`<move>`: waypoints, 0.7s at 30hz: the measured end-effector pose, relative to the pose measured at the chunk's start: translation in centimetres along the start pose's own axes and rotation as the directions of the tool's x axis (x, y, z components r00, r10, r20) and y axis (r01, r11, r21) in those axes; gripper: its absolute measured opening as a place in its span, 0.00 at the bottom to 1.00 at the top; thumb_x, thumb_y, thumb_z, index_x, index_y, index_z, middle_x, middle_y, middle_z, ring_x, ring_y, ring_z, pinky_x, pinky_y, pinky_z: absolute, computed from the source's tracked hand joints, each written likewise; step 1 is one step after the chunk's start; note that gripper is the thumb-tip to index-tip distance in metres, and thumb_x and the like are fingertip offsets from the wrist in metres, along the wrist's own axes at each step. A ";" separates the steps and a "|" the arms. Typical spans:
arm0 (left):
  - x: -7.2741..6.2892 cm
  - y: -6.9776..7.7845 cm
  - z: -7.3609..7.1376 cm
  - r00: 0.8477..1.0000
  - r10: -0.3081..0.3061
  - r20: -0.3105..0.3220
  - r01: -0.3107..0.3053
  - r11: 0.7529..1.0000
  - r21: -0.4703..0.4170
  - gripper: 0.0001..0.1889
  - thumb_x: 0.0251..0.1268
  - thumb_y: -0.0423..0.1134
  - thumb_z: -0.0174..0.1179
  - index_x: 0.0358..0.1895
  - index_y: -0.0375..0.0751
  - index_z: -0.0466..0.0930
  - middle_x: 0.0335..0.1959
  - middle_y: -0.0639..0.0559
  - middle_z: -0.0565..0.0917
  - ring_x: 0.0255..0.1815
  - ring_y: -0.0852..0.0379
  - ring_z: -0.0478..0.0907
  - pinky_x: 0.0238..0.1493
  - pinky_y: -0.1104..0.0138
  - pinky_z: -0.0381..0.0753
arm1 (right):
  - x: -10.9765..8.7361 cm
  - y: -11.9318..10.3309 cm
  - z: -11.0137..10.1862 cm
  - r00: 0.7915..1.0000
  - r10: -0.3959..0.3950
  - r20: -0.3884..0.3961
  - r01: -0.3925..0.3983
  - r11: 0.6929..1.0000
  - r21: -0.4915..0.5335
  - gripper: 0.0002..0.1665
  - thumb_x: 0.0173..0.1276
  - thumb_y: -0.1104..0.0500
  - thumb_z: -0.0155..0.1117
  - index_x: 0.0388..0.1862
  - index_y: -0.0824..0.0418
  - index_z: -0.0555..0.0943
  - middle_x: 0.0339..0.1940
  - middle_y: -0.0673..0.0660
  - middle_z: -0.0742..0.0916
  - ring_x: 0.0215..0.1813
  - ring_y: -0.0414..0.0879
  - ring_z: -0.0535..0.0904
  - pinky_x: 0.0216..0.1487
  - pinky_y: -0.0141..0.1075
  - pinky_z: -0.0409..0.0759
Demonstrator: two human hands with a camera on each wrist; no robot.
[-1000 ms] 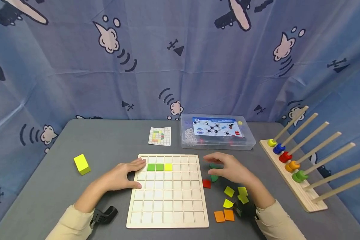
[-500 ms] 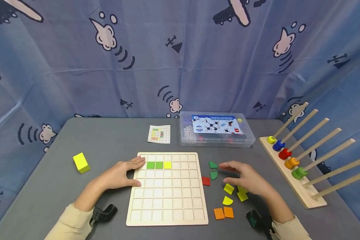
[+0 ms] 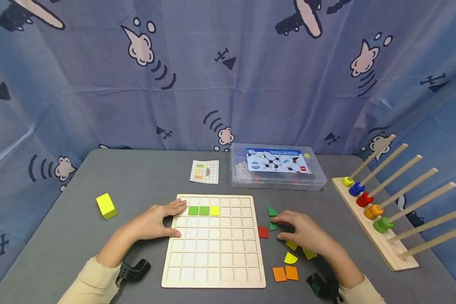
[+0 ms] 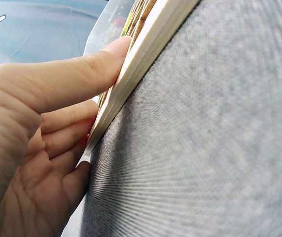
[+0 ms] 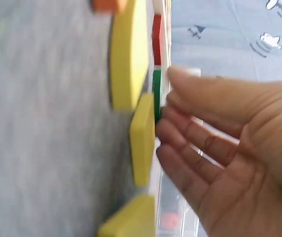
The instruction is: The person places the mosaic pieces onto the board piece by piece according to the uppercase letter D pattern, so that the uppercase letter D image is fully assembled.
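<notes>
My left hand [image 3: 157,220] rests on the left edge of a wooden grid board [image 3: 213,257], thumb and fingers spread along it. In the left wrist view the thumb [image 4: 82,79] lies against the rim. Near the board's top, two green squares and a yellow square [image 3: 214,211] fill neighbouring cells. My right hand [image 3: 302,230] is low over loose tiles, fingers slightly bent, fingertips near a green quarter-round tile [image 3: 272,226]. Another green tile [image 3: 271,211] lies just behind it. Yellow tiles [image 3: 290,258] lie under and in front of that hand, partly hidden.
A red square [image 3: 263,232] sits by the board's right edge, and orange squares [image 3: 279,274] lie nearer. Behind are a pattern card [image 3: 213,172] and a clear plastic case [image 3: 279,182]. A pegged bead rack [image 3: 376,230] stands right, a yellow block [image 3: 106,206] left.
My right hand has drawn back to the right from beside the board, then come back left and down over the green and yellow tiles. My left hand stays on the board.
</notes>
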State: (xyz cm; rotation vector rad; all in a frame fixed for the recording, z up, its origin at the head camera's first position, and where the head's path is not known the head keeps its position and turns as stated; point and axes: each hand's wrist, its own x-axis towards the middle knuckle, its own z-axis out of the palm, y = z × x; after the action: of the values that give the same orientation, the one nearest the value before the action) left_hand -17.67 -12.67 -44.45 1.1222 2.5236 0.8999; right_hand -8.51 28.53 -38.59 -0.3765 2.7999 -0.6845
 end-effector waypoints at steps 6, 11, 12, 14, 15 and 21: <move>0.2 0.2 0.1 1.000 -0.009 0.016 0.009 1.000 -0.007 0.43 0.52 0.56 0.67 0.69 0.38 0.64 0.72 0.48 0.63 0.74 0.47 0.55 0.67 0.47 0.62 | 0.2 -0.4 0.9 0.997 0.001 -0.083 -0.010 0.993 -0.116 0.17 0.57 0.59 0.71 0.48 0.57 0.84 0.43 0.50 0.83 0.44 0.45 0.78 0.49 0.46 0.79; 0.0 0.3 0.2 1.000 -0.019 0.019 0.019 1.000 -0.018 0.43 0.52 0.55 0.67 0.69 0.38 0.64 0.72 0.47 0.63 0.74 0.46 0.55 0.67 0.47 0.62 | 0.3 -0.3 1.7 0.989 -0.026 -0.148 0.003 0.988 -0.153 0.12 0.57 0.58 0.72 0.41 0.53 0.85 0.35 0.44 0.81 0.37 0.38 0.74 0.41 0.37 0.78; -0.1 0.3 0.3 1.000 -0.020 0.020 0.020 1.000 -0.019 0.43 0.52 0.55 0.68 0.69 0.38 0.64 0.72 0.47 0.63 0.74 0.46 0.56 0.67 0.47 0.62 | 0.3 -0.2 1.8 0.987 -0.038 -0.157 0.012 0.987 -0.160 0.11 0.57 0.58 0.72 0.40 0.53 0.85 0.34 0.43 0.81 0.36 0.37 0.74 0.40 0.36 0.78; -0.2 0.3 0.3 1.000 -0.018 0.020 0.018 1.000 -0.016 0.42 0.52 0.55 0.68 0.69 0.38 0.65 0.72 0.47 0.63 0.74 0.46 0.56 0.67 0.47 0.62 | 0.2 -0.1 2.0 0.985 -0.054 -0.164 0.026 0.985 -0.168 0.10 0.57 0.57 0.71 0.39 0.52 0.85 0.34 0.42 0.80 0.35 0.36 0.73 0.38 0.34 0.78; -0.2 0.3 0.3 1.000 -0.015 0.018 0.016 1.000 -0.013 0.43 0.52 0.55 0.68 0.69 0.38 0.65 0.72 0.47 0.63 0.74 0.46 0.56 0.67 0.47 0.62 | 0.2 -0.1 2.0 0.984 -0.062 -0.167 0.033 0.984 -0.176 0.10 0.58 0.56 0.71 0.40 0.52 0.85 0.34 0.42 0.80 0.35 0.35 0.73 0.38 0.33 0.77; -0.1 0.3 0.0 1.000 -0.013 0.012 0.013 1.000 -0.005 0.43 0.52 0.55 0.67 0.69 0.37 0.64 0.72 0.46 0.63 0.74 0.46 0.56 0.66 0.47 0.63 | 0.4 0.0 2.0 0.968 -0.118 -0.220 0.063 0.968 -0.242 0.11 0.61 0.57 0.68 0.43 0.55 0.85 0.36 0.46 0.85 0.36 0.38 0.79 0.40 0.37 0.81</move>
State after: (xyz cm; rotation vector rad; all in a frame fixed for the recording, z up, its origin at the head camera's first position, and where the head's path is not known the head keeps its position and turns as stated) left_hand -17.38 -12.57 -44.27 1.1045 2.5151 0.8934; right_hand -8.27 27.56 -40.37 -0.5012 3.1156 -0.4412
